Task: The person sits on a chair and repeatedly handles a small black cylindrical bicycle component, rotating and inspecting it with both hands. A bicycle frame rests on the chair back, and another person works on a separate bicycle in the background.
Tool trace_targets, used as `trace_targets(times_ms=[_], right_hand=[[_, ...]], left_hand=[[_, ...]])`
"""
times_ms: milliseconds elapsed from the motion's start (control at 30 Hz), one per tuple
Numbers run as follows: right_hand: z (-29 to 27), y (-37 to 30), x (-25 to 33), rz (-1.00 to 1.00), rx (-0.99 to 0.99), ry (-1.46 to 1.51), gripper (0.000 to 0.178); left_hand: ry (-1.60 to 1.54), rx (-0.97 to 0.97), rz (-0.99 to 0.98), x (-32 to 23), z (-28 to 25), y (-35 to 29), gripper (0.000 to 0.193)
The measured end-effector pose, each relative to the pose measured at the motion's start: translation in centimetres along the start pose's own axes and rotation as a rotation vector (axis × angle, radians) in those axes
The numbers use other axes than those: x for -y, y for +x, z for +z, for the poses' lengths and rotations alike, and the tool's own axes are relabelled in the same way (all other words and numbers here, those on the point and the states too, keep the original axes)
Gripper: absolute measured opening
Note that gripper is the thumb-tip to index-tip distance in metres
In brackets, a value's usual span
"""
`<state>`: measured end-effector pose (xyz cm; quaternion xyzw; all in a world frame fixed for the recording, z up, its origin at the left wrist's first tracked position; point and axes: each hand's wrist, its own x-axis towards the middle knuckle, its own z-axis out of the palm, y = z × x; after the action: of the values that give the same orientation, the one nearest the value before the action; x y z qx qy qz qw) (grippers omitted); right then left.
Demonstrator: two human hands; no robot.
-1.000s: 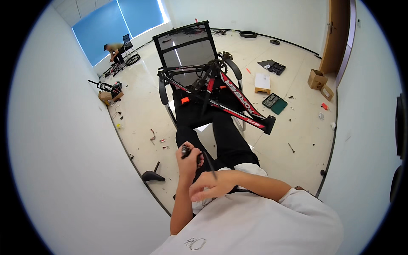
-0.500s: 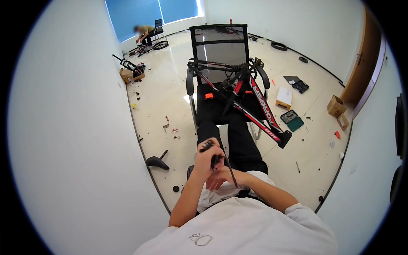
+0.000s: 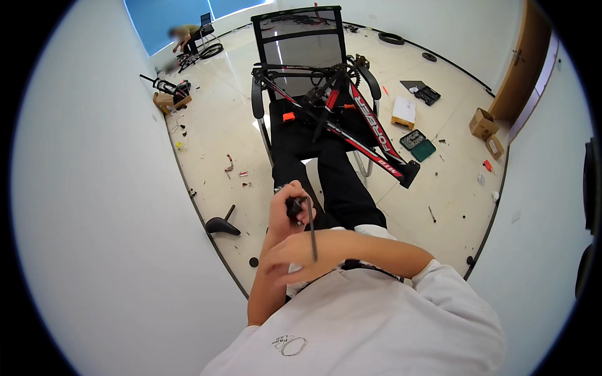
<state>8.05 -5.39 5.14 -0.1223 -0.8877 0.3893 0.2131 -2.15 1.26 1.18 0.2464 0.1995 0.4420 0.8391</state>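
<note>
Left fingers (image 3: 306,215) curl around a black part (image 3: 293,206), hex key (image 3: 313,229) beside them; right fingers (image 3: 295,276) spread open below.

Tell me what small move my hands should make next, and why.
I'd probably bring your right hand to the lower end of the L-shaped hex key: the key's bend sits by the dark part in your left hand, its long arm points down ungripped, and your right hand, though blurred, looks empty.
</note>
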Motion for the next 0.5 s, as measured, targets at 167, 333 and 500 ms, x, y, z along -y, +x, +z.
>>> trace_targets(times_ms=[167,333,500], right_hand=[[-2.6,-5.9,-0.3,0.24,-0.305,-0.027,0.03],[-2.6,-5.0,0.4,-0.07,-0.646,-0.371,0.029],[-1.9,-4.7,-1.3,-0.108,-0.729,-0.348,0.019]], left_hand=[[-0.256,-0.016,-0.106,-0.1,-2.6,1.2,0.026],[-0.061,-0.08,-0.149,3.7,-5.9,3.7,0.02],[-0.011,-0.017,-0.019,5.8,-2.9,1.6,0.021]])
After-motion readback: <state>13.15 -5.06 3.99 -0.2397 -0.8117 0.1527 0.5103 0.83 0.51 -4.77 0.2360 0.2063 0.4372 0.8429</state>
